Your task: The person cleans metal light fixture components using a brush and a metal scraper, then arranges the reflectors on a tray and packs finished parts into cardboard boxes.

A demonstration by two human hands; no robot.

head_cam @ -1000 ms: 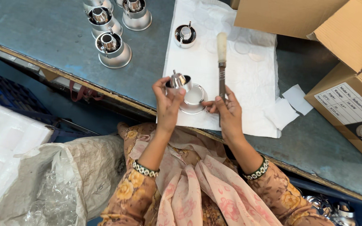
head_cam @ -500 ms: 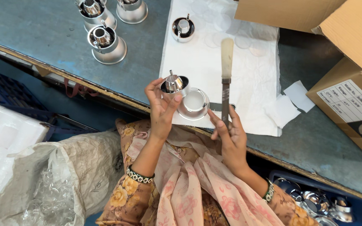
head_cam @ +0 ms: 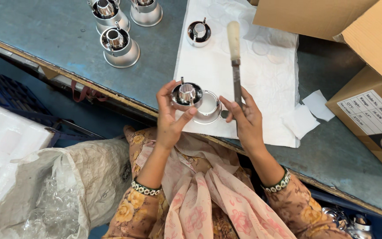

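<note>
My left hand [head_cam: 171, 116] holds a small shiny metal cap with a short pin [head_cam: 186, 94] just above a round white-lined metal housing [head_cam: 208, 108] that rests on a white cloth [head_cam: 261, 71]. My right hand [head_cam: 245, 119] grips a slim tool with a pale wooden handle [head_cam: 234, 57], its handle pointing away from me. The tool's metal shaft runs through my fingers. Another shiny cap [head_cam: 198, 33] lies farther back on the cloth.
Three cone-shaped metal housings [head_cam: 120, 44] stand at the back left of the grey-blue table [head_cam: 45, 31]. Cardboard boxes [head_cam: 368, 88] sit at the right, white paper scraps [head_cam: 308, 113] beside them. A plastic-lined sack [head_cam: 54, 194] and white foam [head_cam: 5, 150] lie below left.
My left hand has lifted the cap slightly off the housing and turned it. My right hand with the tool has shifted a little nearer to the housing.
</note>
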